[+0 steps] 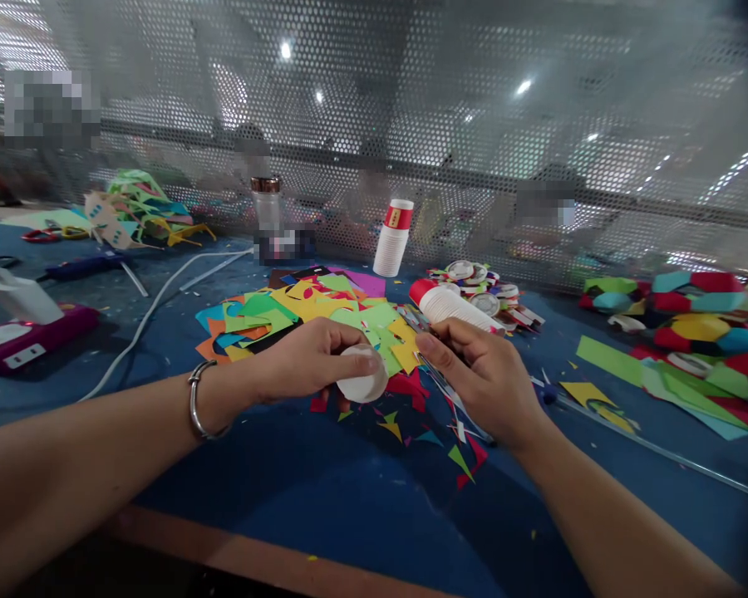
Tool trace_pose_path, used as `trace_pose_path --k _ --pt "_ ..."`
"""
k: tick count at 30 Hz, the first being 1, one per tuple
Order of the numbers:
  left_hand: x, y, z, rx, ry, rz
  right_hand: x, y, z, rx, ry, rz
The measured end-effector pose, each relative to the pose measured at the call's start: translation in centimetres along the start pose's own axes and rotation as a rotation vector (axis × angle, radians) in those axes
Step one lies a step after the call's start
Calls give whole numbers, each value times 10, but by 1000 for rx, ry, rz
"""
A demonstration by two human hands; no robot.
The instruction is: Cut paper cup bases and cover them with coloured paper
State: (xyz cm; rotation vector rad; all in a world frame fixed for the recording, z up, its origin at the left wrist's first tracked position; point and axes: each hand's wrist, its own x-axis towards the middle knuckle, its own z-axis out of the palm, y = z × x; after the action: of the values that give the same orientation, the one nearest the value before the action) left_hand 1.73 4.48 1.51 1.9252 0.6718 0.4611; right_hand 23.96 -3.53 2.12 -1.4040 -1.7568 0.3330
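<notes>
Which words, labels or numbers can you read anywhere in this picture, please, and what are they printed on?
None can be read.
Upright stack of paper cups: a gold mark on the top cup's red band, too blurred to read.
Pink device: a small white label, too small to read.
Cup bottom held in the left hand: plain white, no text.
Right hand: holds paper strips, no print visible.

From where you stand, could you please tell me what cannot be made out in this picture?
1. Head view: what the right hand pinches; its fingers cover it.
2. Head view: most of the white cup, hidden by the left hand.
3. Head view: people behind the perforated screen, blurred.
4. Head view: the paper pile at right, cut by the edge.
</notes>
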Motion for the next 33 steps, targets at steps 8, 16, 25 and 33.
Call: trace_pose_path --k 8,16,25,33 --pt "2 -3 -4 6 12 19 -1 1 1 -58 -1 -24" --pt "8 -10 -6 55 20 -11 0 3 -2 -105 25 -49" --pt "10 -10 -5 68 30 5 1 3 -5 -130 62 -66" --pt "6 -6 -7 49 56 -6 3 5 -5 -120 71 -64"
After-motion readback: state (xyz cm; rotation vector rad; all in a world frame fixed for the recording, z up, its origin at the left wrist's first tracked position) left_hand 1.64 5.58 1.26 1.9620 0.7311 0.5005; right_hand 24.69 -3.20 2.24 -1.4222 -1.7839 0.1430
